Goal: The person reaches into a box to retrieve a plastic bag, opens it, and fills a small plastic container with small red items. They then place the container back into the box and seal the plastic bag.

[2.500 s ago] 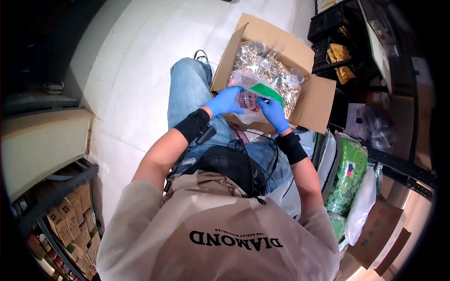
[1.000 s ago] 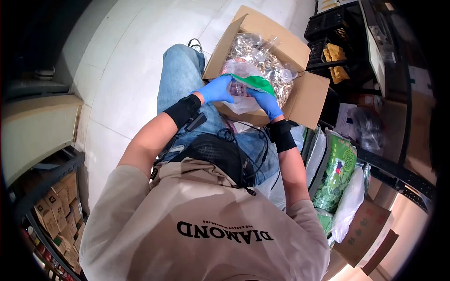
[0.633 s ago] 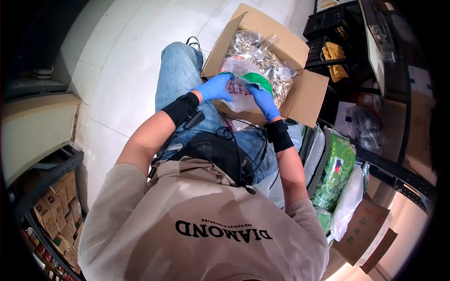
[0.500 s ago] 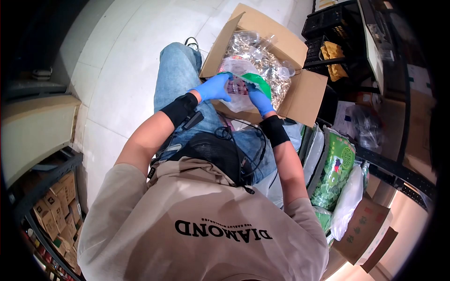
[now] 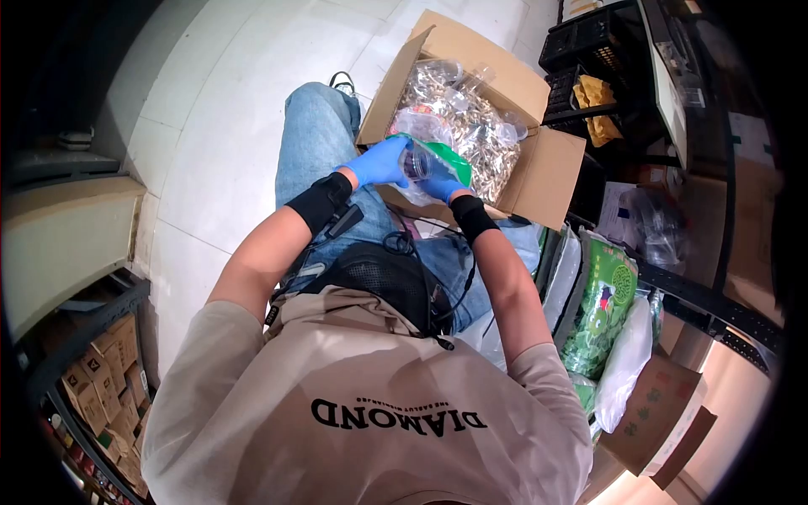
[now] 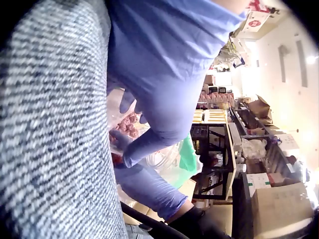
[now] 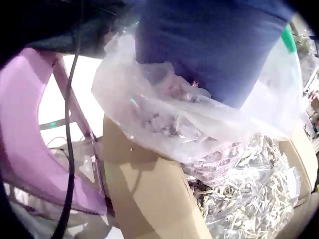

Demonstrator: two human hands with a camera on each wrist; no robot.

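My blue-gloved left hand grips a clear round plastic jar at the mouth of a translucent bag with a green strip. Reddish, wrinkled dried pieces show past the left thumb in the left wrist view. My gloved right hand reaches into the bag from the right, its fingers pointing toward the left hand and down among the pieces. I cannot tell whether it holds any. In the right wrist view the bag drapes over the near wall of a cardboard box, with the right hand inside.
The open box holds clear packs of pale dried strips and clear plastic cups. Green bags stand at the right beside a dark shelf. A pink stool and a black cable lie close to the right wrist.
The right hand has moved left and deeper into the bag, its wrist turning inward. The jar has tilted, its round end showing more. The left hand stays at the bag's left edge.
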